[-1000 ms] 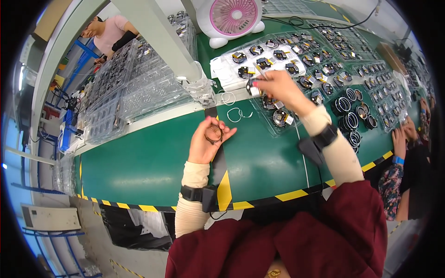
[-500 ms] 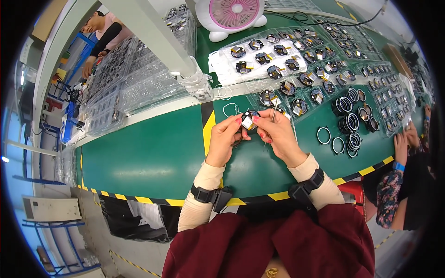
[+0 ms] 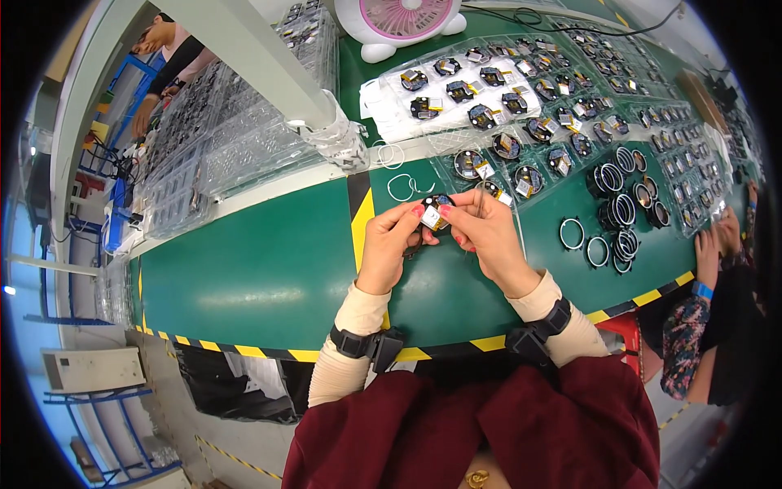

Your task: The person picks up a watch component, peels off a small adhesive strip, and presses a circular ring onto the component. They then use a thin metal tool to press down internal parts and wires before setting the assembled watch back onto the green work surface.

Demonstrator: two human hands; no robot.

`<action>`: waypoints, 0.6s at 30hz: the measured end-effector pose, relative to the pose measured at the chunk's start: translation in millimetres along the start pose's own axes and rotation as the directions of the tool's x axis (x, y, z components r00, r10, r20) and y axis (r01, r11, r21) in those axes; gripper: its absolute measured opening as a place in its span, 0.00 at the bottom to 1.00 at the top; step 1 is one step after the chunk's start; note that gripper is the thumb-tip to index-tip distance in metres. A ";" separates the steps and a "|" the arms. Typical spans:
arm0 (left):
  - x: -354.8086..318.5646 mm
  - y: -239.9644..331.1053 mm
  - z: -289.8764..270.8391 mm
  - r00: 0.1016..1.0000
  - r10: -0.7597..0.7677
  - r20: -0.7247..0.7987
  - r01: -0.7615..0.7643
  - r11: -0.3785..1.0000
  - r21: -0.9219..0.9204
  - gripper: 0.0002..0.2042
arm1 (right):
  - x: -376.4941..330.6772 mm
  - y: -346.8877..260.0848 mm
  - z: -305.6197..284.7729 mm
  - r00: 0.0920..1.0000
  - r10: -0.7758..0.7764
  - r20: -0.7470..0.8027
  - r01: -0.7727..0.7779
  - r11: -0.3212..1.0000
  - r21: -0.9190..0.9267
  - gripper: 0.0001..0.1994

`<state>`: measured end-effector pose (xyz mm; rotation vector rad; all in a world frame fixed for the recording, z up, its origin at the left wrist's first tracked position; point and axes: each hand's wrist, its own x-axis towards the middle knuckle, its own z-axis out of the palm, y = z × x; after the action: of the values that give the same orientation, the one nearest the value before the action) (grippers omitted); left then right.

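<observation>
Between both hands, above the green table, is a small round black circuit module [image 3: 433,213] with a pale rectangular battery-like piece on its face. The thumb and fingers of my left hand [image 3: 389,248] pinch its left side. My right hand [image 3: 491,243] is closed on its right side, with the thumb pressed near the pale piece. A thin metal tool, perhaps tweezers, also rests in my right hand, mostly hidden by the fingers. Just beyond my hands lies a thin white ring [image 3: 401,188]. Clear trays holding similar round modules [image 3: 528,181] sit close to my right hand.
Several black and white rings [image 3: 617,212] stand stacked at the right, beside loose rings [image 3: 572,234]. A white and pink fan [image 3: 403,18] and a white post [image 3: 281,73] stand at the back. Another person's hands [image 3: 710,244] are at the right edge; a second person works far left.
The view has shifted slightly. Both hands keep hold of the module in nearly the same place. The thin metal tool in my right hand has turned and shows less than before.
</observation>
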<state>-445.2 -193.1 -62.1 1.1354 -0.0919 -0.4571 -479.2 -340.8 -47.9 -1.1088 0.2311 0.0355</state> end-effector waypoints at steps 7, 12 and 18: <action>-1.1 2.4 0.0 0.999 -0.023 0.027 0.024 0.998 -0.063 0.11 | 0.8 1.3 -2.3 0.999 0.037 -0.004 -0.037 0.999 0.039 0.06; 0.1 1.9 -3.6 0.998 -0.055 0.025 0.057 0.995 -0.077 0.11 | -1.6 -1.1 -1.0 0.998 0.054 -0.017 -0.053 0.997 0.057 0.05; -1.3 3.7 -3.7 0.991 -0.114 0.067 0.123 0.981 -0.147 0.10 | -4.0 0.5 -1.4 1.000 0.020 -0.020 -0.019 0.999 0.042 0.06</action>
<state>-444.2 -188.2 -60.2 0.9821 -0.0391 -0.5938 -483.5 -341.4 -48.2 -1.0655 0.2603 0.0364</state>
